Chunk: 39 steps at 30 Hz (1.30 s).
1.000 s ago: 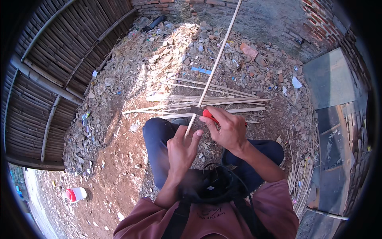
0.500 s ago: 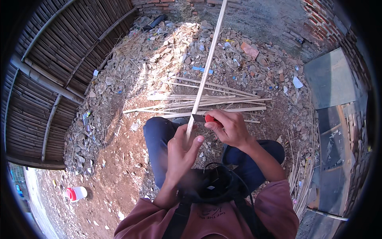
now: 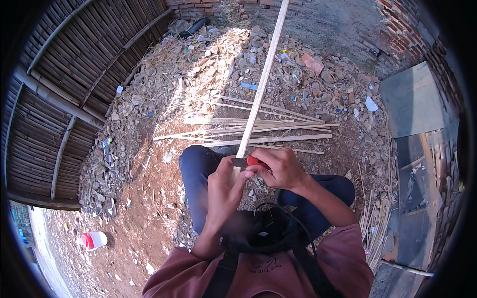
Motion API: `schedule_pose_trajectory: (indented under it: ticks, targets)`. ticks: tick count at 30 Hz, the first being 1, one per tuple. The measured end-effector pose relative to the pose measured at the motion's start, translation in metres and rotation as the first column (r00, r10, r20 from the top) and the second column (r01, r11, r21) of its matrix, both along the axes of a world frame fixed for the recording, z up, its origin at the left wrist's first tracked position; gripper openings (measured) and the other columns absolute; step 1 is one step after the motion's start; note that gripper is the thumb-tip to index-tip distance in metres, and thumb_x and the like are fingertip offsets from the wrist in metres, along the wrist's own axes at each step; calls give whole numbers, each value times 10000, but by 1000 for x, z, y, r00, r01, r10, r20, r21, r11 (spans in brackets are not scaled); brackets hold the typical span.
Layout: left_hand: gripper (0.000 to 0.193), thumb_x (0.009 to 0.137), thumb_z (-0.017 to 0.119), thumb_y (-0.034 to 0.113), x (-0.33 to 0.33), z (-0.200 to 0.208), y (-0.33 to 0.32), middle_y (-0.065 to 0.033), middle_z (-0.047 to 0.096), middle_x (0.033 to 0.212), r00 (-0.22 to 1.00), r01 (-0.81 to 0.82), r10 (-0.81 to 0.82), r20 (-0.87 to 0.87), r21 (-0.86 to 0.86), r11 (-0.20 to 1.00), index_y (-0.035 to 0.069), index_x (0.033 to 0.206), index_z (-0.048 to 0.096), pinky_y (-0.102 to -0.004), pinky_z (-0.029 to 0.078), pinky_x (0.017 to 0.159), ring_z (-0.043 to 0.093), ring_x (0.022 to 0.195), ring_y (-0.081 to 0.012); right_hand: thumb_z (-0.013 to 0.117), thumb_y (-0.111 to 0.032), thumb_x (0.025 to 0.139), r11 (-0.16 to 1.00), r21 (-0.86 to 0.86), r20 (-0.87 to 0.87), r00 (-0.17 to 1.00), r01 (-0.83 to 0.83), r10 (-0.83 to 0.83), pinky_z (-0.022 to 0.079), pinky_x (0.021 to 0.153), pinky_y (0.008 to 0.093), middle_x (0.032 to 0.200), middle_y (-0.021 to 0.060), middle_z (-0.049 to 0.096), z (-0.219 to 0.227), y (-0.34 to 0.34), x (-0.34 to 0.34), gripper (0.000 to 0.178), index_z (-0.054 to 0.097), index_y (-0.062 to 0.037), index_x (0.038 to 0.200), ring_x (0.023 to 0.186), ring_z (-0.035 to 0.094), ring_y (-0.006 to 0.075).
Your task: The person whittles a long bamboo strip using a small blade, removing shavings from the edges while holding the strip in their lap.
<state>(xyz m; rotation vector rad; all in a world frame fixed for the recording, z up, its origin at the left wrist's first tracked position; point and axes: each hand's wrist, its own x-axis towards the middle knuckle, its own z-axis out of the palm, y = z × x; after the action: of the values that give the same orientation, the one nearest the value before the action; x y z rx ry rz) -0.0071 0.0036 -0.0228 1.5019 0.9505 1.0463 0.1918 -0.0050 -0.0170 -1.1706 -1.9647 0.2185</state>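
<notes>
A long pale strip of split bamboo or wood [image 3: 262,89] slants up and away from my lap. Its near end is in my left hand [image 3: 222,187], closed around it with the thumb along the right side. My right hand [image 3: 284,169] grips the red handle of a short knife [image 3: 255,162]. The dark, broad blade lies across the strip, just at my left fingers, and the two hands are almost touching. Beyond my knees, a loose pile of similar strips [image 3: 293,138] lies crosswise on the ground.
Rubble [image 3: 208,64] with stones and scraps covers the ground ahead, up to a brick wall [image 3: 318,25]. A bamboo wall [image 3: 54,99] stands at left. A white container with a red band [image 3: 94,241] lies at lower left; grey panels [image 3: 415,99] lean at right.
My right hand has drawn the knife down along the strip toward me, from above my left fingers to right beside them. My left hand has kept its place.
</notes>
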Motion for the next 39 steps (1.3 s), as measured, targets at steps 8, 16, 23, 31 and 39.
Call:
schedule_pose_trajectory:
  ticks: [8, 16, 23, 31, 39]
  targets:
    - [274, 1004, 789, 144, 0, 10, -1, 9, 693, 906, 997, -43, 40, -61, -50, 998, -44, 1166, 672, -209, 447, 671, 557, 819, -22, 734, -315, 989, 1000, 18, -11, 1000, 17, -17, 542, 548, 403, 805, 62, 719, 6, -2, -3, 217, 693, -103, 1008, 662, 728, 279]
    - [237, 974, 813, 160, 5, -1, 2, 30, 614, 750, 996, -85, 87, 29, -69, 994, -31, 1048, 692, -245, 376, 589, 473, 707, -25, 724, -380, 1004, 993, 61, 12, 995, 99, -100, 532, 538, 406, 768, 53, 693, 8, -4, -13, 282, 677, -104, 975, 643, 715, 269]
    - [241, 999, 784, 176, 6, -6, 6, 10, 551, 726, 995, -99, 100, 13, -21, 995, -29, 987, 659, -255, 350, 580, 435, 702, -46, 698, -409, 1021, 976, 75, 67, 976, 202, -207, 530, 526, 397, 780, 45, 698, 3, -6, -18, 314, 656, -101, 972, 657, 726, 253]
    - [263, 1071, 707, 229, 8, -3, 10, 47, 589, 777, 981, -76, 73, -182, -9, 997, -14, 990, 650, -242, 354, 609, 440, 750, -21, 695, -377, 1029, 956, 61, 86, 953, 287, -291, 555, 542, 374, 796, 28, 707, 8, -9, -22, 273, 653, -115, 969, 674, 735, 232]
    - [283, 1043, 732, 242, 9, 6, 6, -1, 533, 652, 967, -101, 97, -237, -7, 995, 1, 921, 648, -279, 350, 549, 408, 644, -51, 753, -261, 963, 938, 91, 116, 932, 334, -343, 559, 543, 380, 829, 46, 747, 13, -11, -21, 196, 699, -83, 1026, 653, 739, 265]
